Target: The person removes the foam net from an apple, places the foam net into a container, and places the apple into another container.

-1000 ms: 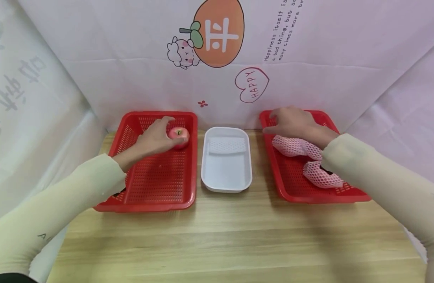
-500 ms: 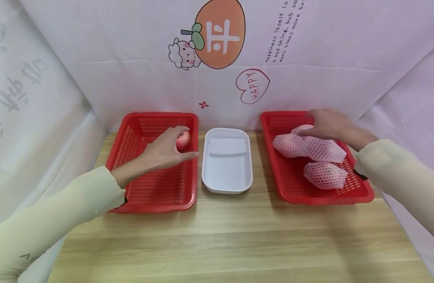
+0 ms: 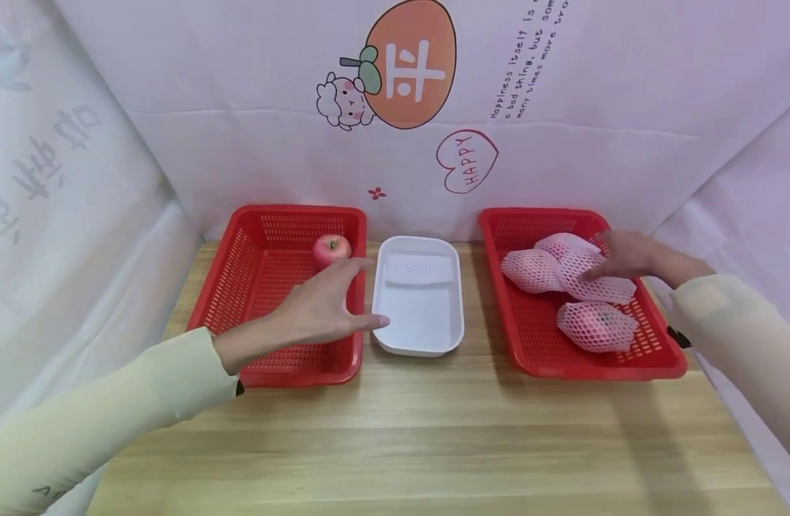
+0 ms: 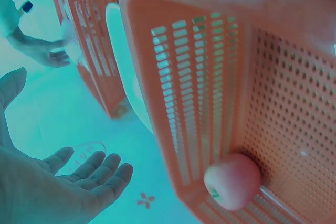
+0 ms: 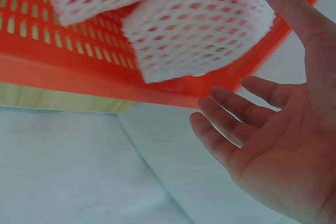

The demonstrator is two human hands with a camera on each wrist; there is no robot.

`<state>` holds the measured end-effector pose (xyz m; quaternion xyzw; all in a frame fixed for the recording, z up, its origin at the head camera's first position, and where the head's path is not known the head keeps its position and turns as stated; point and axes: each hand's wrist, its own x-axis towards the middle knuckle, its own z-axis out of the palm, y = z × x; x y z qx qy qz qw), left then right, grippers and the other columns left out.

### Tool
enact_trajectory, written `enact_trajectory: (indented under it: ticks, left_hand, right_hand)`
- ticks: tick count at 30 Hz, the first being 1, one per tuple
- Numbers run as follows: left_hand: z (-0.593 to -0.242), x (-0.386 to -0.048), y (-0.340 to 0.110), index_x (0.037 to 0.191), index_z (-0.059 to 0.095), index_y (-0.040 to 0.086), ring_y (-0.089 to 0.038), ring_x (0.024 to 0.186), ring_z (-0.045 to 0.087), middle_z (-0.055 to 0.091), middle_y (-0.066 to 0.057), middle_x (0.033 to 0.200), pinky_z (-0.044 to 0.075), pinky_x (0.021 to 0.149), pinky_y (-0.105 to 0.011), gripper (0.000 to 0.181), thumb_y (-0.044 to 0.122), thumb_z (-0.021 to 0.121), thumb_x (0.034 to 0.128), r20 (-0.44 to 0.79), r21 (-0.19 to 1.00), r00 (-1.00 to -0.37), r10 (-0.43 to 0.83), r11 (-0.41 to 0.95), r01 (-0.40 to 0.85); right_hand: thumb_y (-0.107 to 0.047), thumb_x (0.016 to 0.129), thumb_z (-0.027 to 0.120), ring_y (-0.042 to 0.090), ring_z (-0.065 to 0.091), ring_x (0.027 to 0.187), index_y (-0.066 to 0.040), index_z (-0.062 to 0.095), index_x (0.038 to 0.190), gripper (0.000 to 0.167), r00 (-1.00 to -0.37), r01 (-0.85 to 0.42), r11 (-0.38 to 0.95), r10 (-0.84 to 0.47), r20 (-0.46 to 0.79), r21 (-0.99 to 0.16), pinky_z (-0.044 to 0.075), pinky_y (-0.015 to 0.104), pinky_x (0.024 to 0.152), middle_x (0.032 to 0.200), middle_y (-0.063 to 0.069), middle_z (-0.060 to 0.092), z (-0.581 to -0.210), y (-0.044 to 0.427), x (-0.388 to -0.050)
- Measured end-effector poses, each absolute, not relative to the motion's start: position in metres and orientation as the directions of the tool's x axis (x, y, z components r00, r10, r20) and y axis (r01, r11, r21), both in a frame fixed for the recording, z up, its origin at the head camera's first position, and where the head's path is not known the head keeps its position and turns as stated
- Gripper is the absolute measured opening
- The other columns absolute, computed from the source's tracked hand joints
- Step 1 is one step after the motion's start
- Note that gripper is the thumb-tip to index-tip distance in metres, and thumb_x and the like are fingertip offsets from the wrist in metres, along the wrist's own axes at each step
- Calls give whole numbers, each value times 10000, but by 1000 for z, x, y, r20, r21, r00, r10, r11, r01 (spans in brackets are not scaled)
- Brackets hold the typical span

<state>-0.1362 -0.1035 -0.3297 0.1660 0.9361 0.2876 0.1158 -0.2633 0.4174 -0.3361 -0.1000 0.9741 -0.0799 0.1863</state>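
Observation:
My left hand point(image 3: 317, 304) hovers over the right side of the left red basket point(image 3: 359, 358), fingers and thumb spread, holding nothing. Behind it in that basket lies a bare red apple point(image 3: 331, 251); the left wrist view shows the apple point(image 4: 232, 181) apart from the hand point(image 4: 63, 187). At the right red basket point(image 3: 517, 351), my right hand point(image 3: 633, 256) is over the right rim beside a net-wrapped fruit point(image 3: 584, 276). Its fingers are parted in the right wrist view, where the hand point(image 5: 283, 129) grips nothing; whether the thumb touches the net is unclear.
Between the baskets stands a white tray point(image 3: 417, 319) with a white foam net point(image 3: 419, 269) inside. Other net-wrapped fruits point(image 3: 597, 327) lie in the right basket. A printed white cloth point(image 3: 272, 143) rises behind the wooden table point(image 3: 433, 444).
My left hand has moved right and nearer the body, away from the apple. My right hand has moved right and nearer the body, uncovering the wrapped fruits.

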Motion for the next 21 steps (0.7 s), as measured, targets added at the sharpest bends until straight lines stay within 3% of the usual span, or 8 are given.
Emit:
enact_trajectory:
  ticks: [5,12,21]
  left_hand:
    - [-332,-123,-96,1601,404,203,-237,1327,541,511,-9,1518,558,1008,-578,961,535,855,820,-115,579,-907,405,769,270]
    - [-333,-104,-88,1572,454,196,-187,1132,577,556,23,1418,575,820,-404,918,541,856,822,-82,600,-881,465,729,329]
    - [-334,-83,-81,1556,478,259,-163,1213,586,558,23,1473,576,867,-453,892,606,832,814,-81,579,-860,503,726,371]
  right_hand:
    - [-462,771,929,638,511,1228,155,370,1471,1087,-905,-123,970,-196,-378,-208,514,747,946,1369,434,509,-347,422,-263]
    - [-555,761,908,646,470,1265,139,316,1522,1188,-890,-109,969,-194,-413,-220,474,772,979,1413,432,476,-361,425,-263]
    - [-482,776,921,634,481,1233,183,300,1483,1153,-896,-133,968,-210,-391,-215,452,768,1019,1354,440,493,-369,426,-263]
